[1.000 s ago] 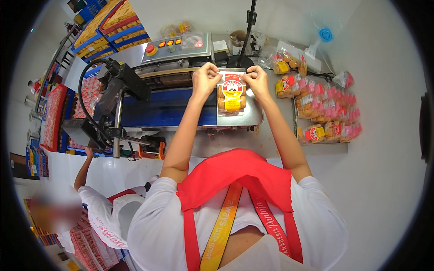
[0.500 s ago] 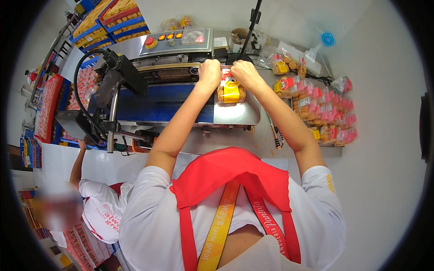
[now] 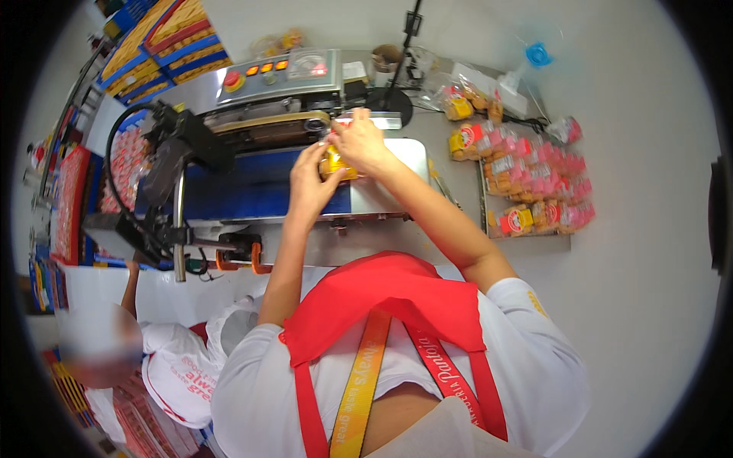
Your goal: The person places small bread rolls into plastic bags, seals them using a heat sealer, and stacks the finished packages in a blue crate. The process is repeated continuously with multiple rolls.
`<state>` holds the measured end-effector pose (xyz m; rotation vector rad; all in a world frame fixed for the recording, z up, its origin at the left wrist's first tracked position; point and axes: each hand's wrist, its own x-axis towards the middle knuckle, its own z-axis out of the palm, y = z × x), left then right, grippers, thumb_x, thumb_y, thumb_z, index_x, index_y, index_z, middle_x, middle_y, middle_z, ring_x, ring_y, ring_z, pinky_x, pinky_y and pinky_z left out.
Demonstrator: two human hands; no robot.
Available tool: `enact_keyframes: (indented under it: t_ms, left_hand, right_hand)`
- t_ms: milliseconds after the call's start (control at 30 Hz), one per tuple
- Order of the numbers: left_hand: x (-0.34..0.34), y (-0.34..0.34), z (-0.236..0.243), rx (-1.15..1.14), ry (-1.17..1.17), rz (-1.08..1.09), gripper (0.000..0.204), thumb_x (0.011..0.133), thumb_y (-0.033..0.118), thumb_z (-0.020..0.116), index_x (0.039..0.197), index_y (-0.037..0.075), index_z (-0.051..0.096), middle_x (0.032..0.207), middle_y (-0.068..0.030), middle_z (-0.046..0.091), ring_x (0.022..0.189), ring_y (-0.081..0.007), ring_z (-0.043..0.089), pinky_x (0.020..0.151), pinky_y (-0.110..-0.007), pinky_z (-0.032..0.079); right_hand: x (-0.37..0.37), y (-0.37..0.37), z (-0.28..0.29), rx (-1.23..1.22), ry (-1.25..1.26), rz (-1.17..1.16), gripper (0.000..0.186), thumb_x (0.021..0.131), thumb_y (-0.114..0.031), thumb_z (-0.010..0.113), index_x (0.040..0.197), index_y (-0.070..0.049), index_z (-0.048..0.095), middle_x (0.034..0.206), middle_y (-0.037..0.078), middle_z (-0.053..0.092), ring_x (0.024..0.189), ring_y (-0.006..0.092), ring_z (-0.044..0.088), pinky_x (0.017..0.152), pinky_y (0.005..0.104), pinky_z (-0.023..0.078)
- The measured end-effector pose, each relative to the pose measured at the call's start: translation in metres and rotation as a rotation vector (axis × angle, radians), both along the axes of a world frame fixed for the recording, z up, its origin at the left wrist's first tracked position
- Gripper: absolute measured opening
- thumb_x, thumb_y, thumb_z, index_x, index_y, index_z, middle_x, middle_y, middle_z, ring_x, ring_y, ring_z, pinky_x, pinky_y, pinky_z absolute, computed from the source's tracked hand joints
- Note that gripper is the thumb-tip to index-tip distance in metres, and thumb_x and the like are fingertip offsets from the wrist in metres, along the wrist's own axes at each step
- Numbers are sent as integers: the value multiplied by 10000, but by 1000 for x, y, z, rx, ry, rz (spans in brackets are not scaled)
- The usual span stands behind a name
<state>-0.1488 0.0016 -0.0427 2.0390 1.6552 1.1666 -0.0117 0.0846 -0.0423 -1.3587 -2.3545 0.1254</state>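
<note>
A worker in a red neckerchief (image 3: 382, 294) bends both hands to a clear bag with a yellow label (image 3: 343, 169) at a sealing machine, the pack resting where the blue belt (image 3: 244, 179) meets a bare metal plate (image 3: 370, 200). The left hand (image 3: 308, 185) curves around the bag's left side, its thumb and fingers parted by about the pack's width and seemingly holding it between them. The right hand (image 3: 361, 143) reaches across the far end with fingers bent and close together; blur and overlap hide whether they pinch the film or merely press on it. Beyond them, a tan band (image 3: 263, 122) runs along the machine beneath a control panel with a red button (image 3: 234, 81), while pink-topped bags (image 3: 538, 172) crowd a tray at the right of the bench (image 3: 374, 243). Good handling here would seem to call for steadying the body of the pack lightly with the left hand, so its contents are not crushed, while the right keeps the bag's far end flat, unwrinkled and parallel to the band. Fingertips are best kept back from the band and its end wheel (image 3: 318, 124).
</note>
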Motion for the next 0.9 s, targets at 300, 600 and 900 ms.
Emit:
enact_keyframes:
  t_ms: [300, 600, 900]
  left_hand:
    - [-19, -8, 8, -42, 134, 94, 488, 779, 47, 698, 1252, 51, 578, 1353, -134, 486, 1266, -333, 448, 992, -443, 417]
    - [-1, -20, 10, -126, 475, -34, 690, 905, 338, 562, 1477, 92, 263, 1539, -79, 245, 1441, -336, 97, 1155, -517, 37]
    - [-2, -34, 38, -50, 301, 61, 620, 826, 249, 685, 1384, 108, 455, 1495, -124, 328, 1424, -375, 157, 1136, -540, 105]
  right_hand:
    - [28, 9, -11, -50, 344, 247, 383, 922, -296, 523, 1183, -25, 598, 1169, 234, 533, 1134, 355, 486, 942, 429, 441]
    - [302, 131, 9, 107, -82, -672, 213, 801, -231, 647, 884, -42, 701, 988, 215, 656, 951, 371, 630, 822, 456, 511]
    - [405, 223, -96, -93, -190, -808, 276, 823, -281, 676, 996, -68, 650, 1064, 157, 648, 928, 335, 643, 813, 424, 528]
